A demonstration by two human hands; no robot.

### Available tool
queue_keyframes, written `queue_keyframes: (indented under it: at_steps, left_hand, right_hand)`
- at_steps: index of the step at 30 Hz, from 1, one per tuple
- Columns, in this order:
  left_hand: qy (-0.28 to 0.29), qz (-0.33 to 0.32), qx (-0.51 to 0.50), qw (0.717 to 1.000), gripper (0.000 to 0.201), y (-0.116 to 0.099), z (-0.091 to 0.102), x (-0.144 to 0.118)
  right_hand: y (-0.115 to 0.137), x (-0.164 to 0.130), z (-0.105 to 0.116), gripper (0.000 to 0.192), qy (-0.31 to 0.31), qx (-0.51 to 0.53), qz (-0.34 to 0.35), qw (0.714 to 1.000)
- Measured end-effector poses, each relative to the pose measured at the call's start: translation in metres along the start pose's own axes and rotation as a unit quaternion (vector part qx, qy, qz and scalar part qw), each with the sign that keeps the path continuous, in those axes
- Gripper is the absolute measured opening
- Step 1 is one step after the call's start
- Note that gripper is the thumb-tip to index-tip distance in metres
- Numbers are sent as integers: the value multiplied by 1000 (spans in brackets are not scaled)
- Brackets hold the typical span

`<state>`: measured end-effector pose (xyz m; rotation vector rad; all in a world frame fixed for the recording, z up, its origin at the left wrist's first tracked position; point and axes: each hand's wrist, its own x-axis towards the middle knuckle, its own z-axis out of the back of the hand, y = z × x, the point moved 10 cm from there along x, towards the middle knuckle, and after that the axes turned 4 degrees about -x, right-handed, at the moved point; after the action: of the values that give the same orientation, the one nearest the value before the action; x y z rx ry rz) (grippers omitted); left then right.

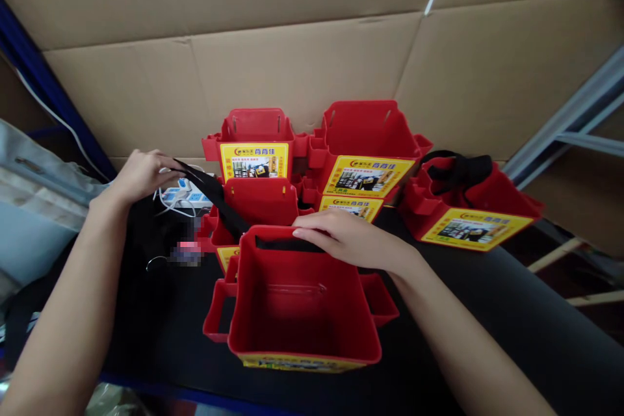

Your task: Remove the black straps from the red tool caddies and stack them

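The nearest red plastic tool pouch sits open-topped on the black counter, a black strap running from its far rim. Behind it stand more red pouches with yellow labels; a white power strip lies left of them. The right hand presses flat on the rim over the strap. The left hand is closed on the strap's end.

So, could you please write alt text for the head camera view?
A right hand rests on the far rim of an open red plastic tool pouch while the left hand pulls a black fabric strap from it. More red pouches with yellow labels stand behind, before brown cardboard.
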<state>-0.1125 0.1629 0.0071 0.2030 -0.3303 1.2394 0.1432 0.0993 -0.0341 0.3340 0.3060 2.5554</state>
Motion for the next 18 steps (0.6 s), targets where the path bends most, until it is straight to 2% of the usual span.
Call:
queue_keyframes:
  at_steps: [2, 4, 7, 10, 12, 15, 18]
  left_hand:
    - [-3, 14, -5, 1000, 33, 8, 0, -1]
    - [13, -1, -23, 1000, 30, 1, -3, -4]
    - [18, -31, -43, 998, 25, -24, -3, -9]
    - [-21, -58, -72, 996, 31, -53, 5, -11]
    - [-26, -100, -108, 989, 30, -76, 5, -11]
    - [16, -160, -118, 980, 29, -106, -9, -6]
    - [29, -166, -86, 982, 33, -115, -25, 4]
  right_hand:
    - [0, 0, 0, 36, -2, -4, -3, 1000]
    - [1, 0, -1, 36, -7, -7, -5, 1000]
    - [4, 1, -1, 37, -12, 4, -4, 1000]
    - [-3, -3, 14, 33, -51, 50, -17, 997]
    - [-21, -12, 30, 32, -89, 79, -53, 991]
    - [-62, -28, 43, 33, -106, 80, -127, 983]
    - [-92, -35, 23, 30, -16, 48, -148, 988]
